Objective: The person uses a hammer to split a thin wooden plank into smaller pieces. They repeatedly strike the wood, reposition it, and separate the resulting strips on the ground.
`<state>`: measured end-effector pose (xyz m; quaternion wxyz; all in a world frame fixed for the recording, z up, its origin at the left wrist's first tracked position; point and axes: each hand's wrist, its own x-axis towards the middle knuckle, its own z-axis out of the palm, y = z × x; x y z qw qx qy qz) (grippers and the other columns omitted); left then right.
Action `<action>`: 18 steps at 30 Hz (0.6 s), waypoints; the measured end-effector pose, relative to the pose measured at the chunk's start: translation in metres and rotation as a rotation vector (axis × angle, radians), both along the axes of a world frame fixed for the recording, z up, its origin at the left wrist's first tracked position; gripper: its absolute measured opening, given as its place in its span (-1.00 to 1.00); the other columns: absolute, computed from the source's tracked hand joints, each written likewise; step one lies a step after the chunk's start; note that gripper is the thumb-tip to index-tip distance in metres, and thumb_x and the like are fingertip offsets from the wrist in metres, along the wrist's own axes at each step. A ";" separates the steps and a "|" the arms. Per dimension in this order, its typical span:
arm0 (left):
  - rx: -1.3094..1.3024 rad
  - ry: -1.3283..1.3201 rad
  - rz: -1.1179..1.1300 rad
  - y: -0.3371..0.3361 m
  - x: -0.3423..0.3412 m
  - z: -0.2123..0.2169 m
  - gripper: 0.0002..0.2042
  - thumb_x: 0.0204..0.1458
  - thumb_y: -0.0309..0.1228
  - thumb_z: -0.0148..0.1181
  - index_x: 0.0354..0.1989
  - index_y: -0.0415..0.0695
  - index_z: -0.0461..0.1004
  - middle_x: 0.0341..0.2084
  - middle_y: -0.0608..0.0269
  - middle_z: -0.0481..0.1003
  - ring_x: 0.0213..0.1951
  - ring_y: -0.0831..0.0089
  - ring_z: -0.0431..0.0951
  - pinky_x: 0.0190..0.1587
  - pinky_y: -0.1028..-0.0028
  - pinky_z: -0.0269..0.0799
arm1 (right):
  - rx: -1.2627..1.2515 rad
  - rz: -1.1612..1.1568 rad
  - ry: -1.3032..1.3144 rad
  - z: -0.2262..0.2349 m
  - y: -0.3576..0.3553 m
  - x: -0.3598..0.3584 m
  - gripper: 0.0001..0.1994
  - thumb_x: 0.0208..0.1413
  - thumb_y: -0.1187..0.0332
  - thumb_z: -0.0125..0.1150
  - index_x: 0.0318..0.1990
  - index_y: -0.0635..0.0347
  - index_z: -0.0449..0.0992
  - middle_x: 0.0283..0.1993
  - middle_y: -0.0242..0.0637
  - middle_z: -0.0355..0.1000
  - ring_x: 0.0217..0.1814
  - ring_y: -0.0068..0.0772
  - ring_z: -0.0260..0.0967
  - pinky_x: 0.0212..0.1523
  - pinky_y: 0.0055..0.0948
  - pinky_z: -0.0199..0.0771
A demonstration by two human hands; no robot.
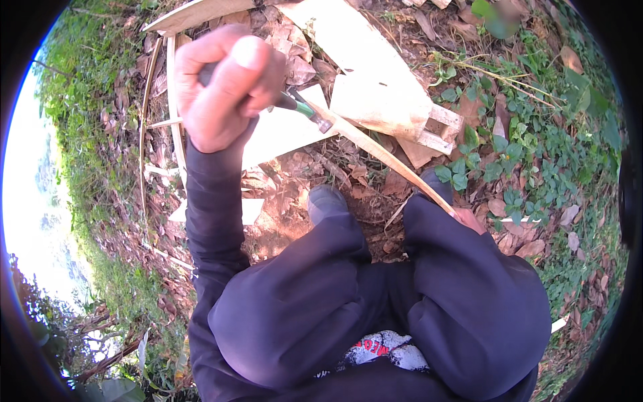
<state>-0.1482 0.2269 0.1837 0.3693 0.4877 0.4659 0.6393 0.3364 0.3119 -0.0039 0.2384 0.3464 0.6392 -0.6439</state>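
Observation:
My left hand (228, 87) is raised at the upper left, closed in a fist around the dark handle of a tool. The tool (303, 107) has a green section and a small metallic end; its exact kind cannot be made out. That end appears against a long, thin wooden strip (382, 155), which slants from the upper middle down to my right knee. Beside that knee, my right hand (471, 220) is at the strip's lower end, closed on it, mostly hidden behind my leg.
A broad pale board (368, 50) lies ahead, near a piece with a notched end (442, 128). Another pale board (284, 137) lies under the tool. Thin sticks (149, 127) stand or lie at left. Dry leaves and green plants (516, 154) cover the ground around my feet.

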 end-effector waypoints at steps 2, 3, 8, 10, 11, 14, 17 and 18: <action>-0.018 0.013 -0.005 0.000 0.013 -0.006 -0.65 0.29 -0.34 -0.11 -0.60 -0.13 0.22 -0.85 0.38 0.19 -0.79 0.63 0.06 -0.72 0.54 -0.06 | 0.003 0.023 -0.019 -0.005 0.001 0.002 -0.55 0.31 0.02 -0.11 -0.35 0.32 0.35 -0.56 -0.30 0.25 -0.47 -0.45 0.15 -0.39 -0.35 0.23; 0.021 0.016 -0.044 -0.001 0.010 -0.010 -0.63 0.31 -0.30 -0.11 -0.58 -0.15 0.24 -0.84 0.35 0.22 -0.80 0.64 0.07 -0.73 0.57 -0.07 | 0.026 0.033 -0.024 -0.012 0.003 0.010 -0.53 0.31 0.01 -0.11 -0.36 0.32 0.35 -0.56 -0.29 0.25 -0.48 -0.43 0.15 -0.39 -0.34 0.23; 0.032 -0.084 0.025 -0.004 0.022 -0.007 -0.58 0.35 -0.20 -0.18 -0.59 -0.12 0.25 -0.84 0.39 0.23 -0.82 0.67 0.07 -0.75 0.61 -0.08 | 0.059 0.038 0.014 -0.020 0.002 0.015 -0.43 0.29 -0.09 -0.14 -0.44 0.35 0.36 -0.59 -0.27 0.22 -0.51 -0.39 0.13 -0.42 -0.29 0.18; 0.050 -0.125 0.001 -0.006 0.009 -0.012 -0.57 0.36 -0.17 -0.21 -0.59 -0.09 0.25 -0.84 0.43 0.23 -0.82 0.68 0.05 -0.75 0.61 -0.09 | 0.058 0.053 -0.008 -0.023 0.003 0.017 -0.42 0.28 -0.10 -0.14 -0.45 0.35 0.35 -0.60 -0.27 0.21 -0.51 -0.39 0.12 -0.43 -0.29 0.17; 0.063 -0.121 -0.005 -0.006 0.005 -0.014 -0.56 0.37 -0.13 -0.27 -0.58 -0.04 0.24 -0.84 0.49 0.20 -0.82 0.69 0.02 -0.74 0.61 -0.10 | 0.057 0.062 -0.018 -0.025 0.003 0.018 -0.42 0.28 -0.11 -0.14 -0.45 0.35 0.34 -0.60 -0.27 0.20 -0.51 -0.39 0.12 -0.44 -0.29 0.16; 0.122 -0.313 0.016 -0.008 -0.004 -0.015 -0.59 0.36 -0.24 -0.21 -0.56 -0.16 0.29 -0.83 0.38 0.20 -0.78 0.67 0.05 -0.70 0.60 -0.08 | 0.030 0.031 -0.045 -0.024 0.002 0.021 -0.40 0.27 -0.12 -0.14 -0.45 0.37 0.36 -0.60 -0.27 0.21 -0.50 -0.38 0.13 -0.44 -0.30 0.15; 0.149 -0.232 0.037 -0.008 0.000 -0.016 -0.59 0.37 -0.24 -0.24 -0.55 -0.15 0.27 -0.84 0.37 0.19 -0.78 0.67 0.04 -0.72 0.59 -0.11 | 0.042 0.014 -0.018 -0.028 0.001 0.027 -0.37 0.26 -0.14 -0.15 -0.45 0.39 0.37 -0.60 -0.27 0.21 -0.50 -0.38 0.13 -0.44 -0.30 0.15; 0.158 -0.194 0.055 -0.009 0.003 -0.017 -0.59 0.37 -0.25 -0.25 -0.55 -0.15 0.26 -0.84 0.37 0.19 -0.78 0.67 0.04 -0.72 0.59 -0.11 | 0.046 0.019 -0.002 -0.029 0.001 0.025 -0.37 0.26 -0.15 -0.15 -0.45 0.39 0.38 -0.60 -0.26 0.21 -0.50 -0.38 0.14 -0.44 -0.29 0.14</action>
